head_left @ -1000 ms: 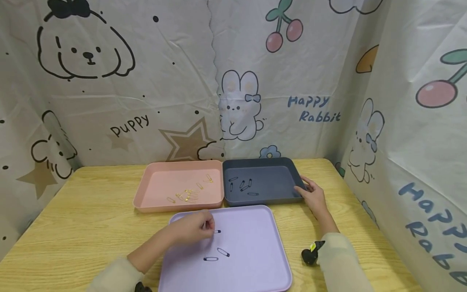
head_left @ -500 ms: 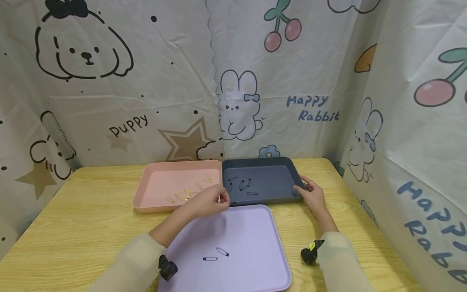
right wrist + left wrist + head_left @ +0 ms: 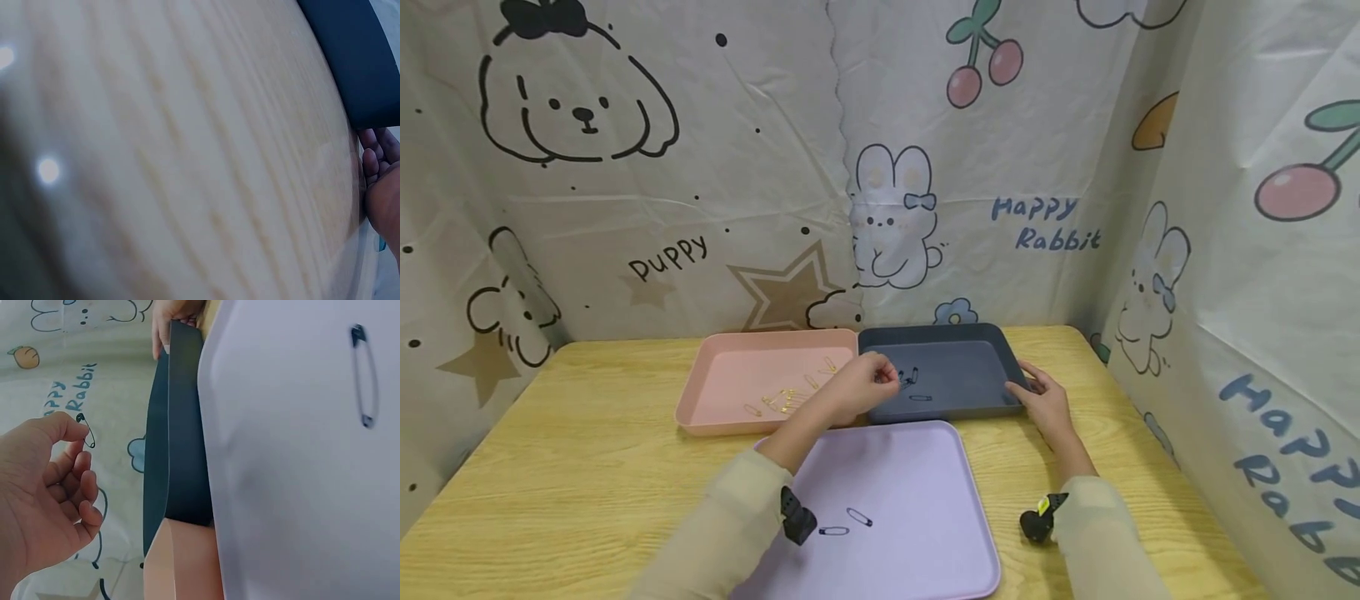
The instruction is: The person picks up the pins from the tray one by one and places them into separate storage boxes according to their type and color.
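My left hand [image 3: 868,382] is over the left part of the dark blue tray [image 3: 970,367], pinching a black safety pin [image 3: 87,431] between thumb and forefinger, the other fingers loosely curled. Below it in that tray lie several black safety pins [image 3: 920,397], some hidden by the hand. My right hand [image 3: 1043,402] grips the dark tray's right rim near its front corner, thumb over the edge and fingers along the outer side. On the lilac tray [image 3: 925,533] in front lie two black safety pins, one slanted [image 3: 859,517] and one level [image 3: 834,531].
A pink tray [image 3: 722,375] touches the dark tray's left side and holds several gold safety pins [image 3: 786,400]. All trays stand on a wood-grain table [image 3: 587,467]. A printed cloth [image 3: 760,183] hangs behind and along the sides.
My left hand has lifted a black safety pin off the lilac tray and carried it forward and right, over the dark tray. The right hand stays on the dark tray's rim.
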Tool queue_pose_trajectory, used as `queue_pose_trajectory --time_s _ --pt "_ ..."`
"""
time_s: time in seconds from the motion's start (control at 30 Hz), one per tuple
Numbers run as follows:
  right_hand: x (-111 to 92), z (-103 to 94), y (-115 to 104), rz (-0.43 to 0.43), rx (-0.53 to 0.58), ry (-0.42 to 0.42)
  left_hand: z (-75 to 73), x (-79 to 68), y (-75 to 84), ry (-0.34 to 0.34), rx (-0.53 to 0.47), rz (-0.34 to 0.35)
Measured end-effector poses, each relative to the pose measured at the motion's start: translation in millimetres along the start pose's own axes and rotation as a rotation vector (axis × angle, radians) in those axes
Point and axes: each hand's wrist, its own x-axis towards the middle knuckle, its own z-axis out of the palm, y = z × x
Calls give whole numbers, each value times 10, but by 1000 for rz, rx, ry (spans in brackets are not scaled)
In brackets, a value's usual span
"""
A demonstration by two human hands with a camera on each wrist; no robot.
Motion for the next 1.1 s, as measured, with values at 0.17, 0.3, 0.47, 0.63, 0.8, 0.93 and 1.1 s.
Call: queue_pose_trajectory --time_s 0.17,0.3,0.47,0.63,0.8,0.93,1.1 --pt "5 11 -2 -10 11 1 22 119 14 19 -13 10" --pt "4 9 2 -15 14 -5 50 192 16 25 2 29" --pt "4 -7 10 -18 -2 -7 91 260 25 41 -6 29" --pt "-8 -9 10 -14 0 -3 145 326 19 55 -17 14" --pt "-12 -2 4 -3 0 4 211 394 24 51 -34 29" --pt "-13 2 -11 -6 -4 13 272 452 36 55 -43 30" --pt "-19 13 -31 -7 7 12 342 505 26 62 -56 11"
